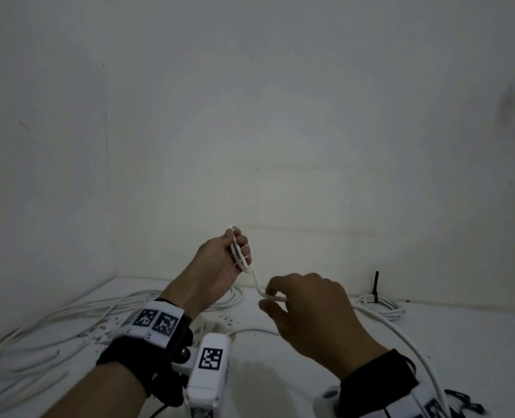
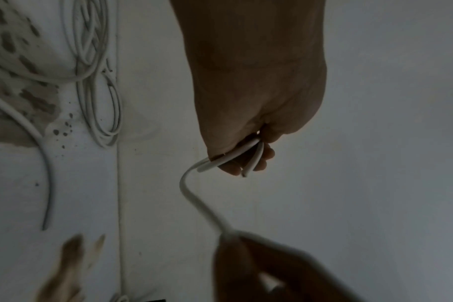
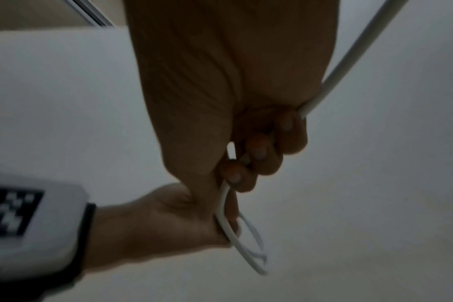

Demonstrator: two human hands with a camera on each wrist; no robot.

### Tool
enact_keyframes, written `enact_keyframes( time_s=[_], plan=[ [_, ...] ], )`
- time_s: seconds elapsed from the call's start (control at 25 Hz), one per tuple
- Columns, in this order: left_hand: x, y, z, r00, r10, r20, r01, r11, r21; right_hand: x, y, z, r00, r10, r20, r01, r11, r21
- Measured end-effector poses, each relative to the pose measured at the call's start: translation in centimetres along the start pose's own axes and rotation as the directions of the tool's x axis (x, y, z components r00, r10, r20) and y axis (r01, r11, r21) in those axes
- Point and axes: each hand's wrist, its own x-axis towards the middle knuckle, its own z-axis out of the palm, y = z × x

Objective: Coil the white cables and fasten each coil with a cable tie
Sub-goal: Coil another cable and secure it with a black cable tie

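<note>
Left hand [image 1: 220, 260] grips a small started coil [image 1: 241, 254] above the table [image 1: 280, 372]; right hand [image 1: 307, 309] pinches its trailing cable. One tied coil [image 1: 379, 304] done; loose cables [image 1: 54, 321] remain.

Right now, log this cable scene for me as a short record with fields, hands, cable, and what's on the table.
left hand: raised, grips a small coil of white cable
right hand: pinches the same cable's free run just below the coil
tail: trails past the right wrist
table: loose white cables at left
far right: tied coil with black cable tie sticking up
</note>
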Motion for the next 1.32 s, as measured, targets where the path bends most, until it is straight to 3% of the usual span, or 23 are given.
enact_keyframes(
  time_s=[0.12, 0.24, 0.32, 0.4, 0.48, 0.56, 0.68, 0.8, 0.92, 1.16, 1.32],
  plan=[
    [-0.7, -2.1, 1.1, 1.000, -0.028, 0.014, 0.025, 0.985, 0.169, 0.1, -1.1, -1.4, 0.997, -0.081, 0.017, 0.081, 0.996, 0.044],
    [-1.0, -3.5, 1.5, 0.991, -0.064, 0.116, -0.007, 0.847, 0.532, 0.3, 0.1, -1.9, 0.997, -0.076, -0.017, 0.077, 0.988, 0.131],
    [-1.5, -4.2, 1.9, 0.967, -0.114, 0.227, -0.048, 0.796, 0.604, 0.2, 1.3, -2.1, 0.998, -0.037, -0.043, 0.046, 0.972, 0.231],
    [-2.1, -4.6, 2.5, 0.951, -0.144, 0.273, -0.027, 0.843, 0.538, 0.2, 3.0, -2.4, 0.984, 0.091, -0.154, -0.039, 0.950, 0.311],
    [-2.7, -4.8, 3.4, 0.953, -0.166, 0.252, 0.018, 0.865, 0.502, 0.2, 4.8, -2.9, 0.935, 0.231, -0.271, -0.130, 0.930, 0.344],
    [-3.0, -5.3, 3.9, 0.967, -0.144, 0.210, 0.014, 0.853, 0.522, 0.1, 5.9, -2.9, 0.913, 0.306, -0.270, -0.229, 0.931, 0.283],
    [-2.9, -6.2, 4.0, 0.993, -0.057, 0.099, -0.012, 0.812, 0.584, -0.1, 7.2, -2.6, 0.943, 0.311, -0.122, -0.274, 0.929, 0.248],
    [-2.3, -6.1, 3.2, 0.997, 0.008, -0.076, 0.030, 0.874, 0.484, -0.7, 8.7, -3.4, 0.978, 0.163, 0.132, -0.205, 0.877, 0.434],
    [-2.0, -5.4, 2.8, 0.996, 0.008, -0.094, 0.031, 0.914, 0.404, -1.3, 9.2, -4.3, 0.976, 0.035, 0.217, -0.152, 0.821, 0.550],
    [-2.1, -5.0, 2.3, 0.995, -0.048, -0.087, 0.070, 0.961, 0.267, -0.5, 7.6, -3.1, 0.990, 0.118, 0.077, -0.140, 0.752, 0.645],
    [-2.2, -4.6, 2.2, 0.993, -0.082, -0.088, 0.097, 0.979, 0.181, 0.5, 6.3, -1.1, 0.974, 0.206, -0.093, -0.104, 0.774, 0.625]
  ],
)
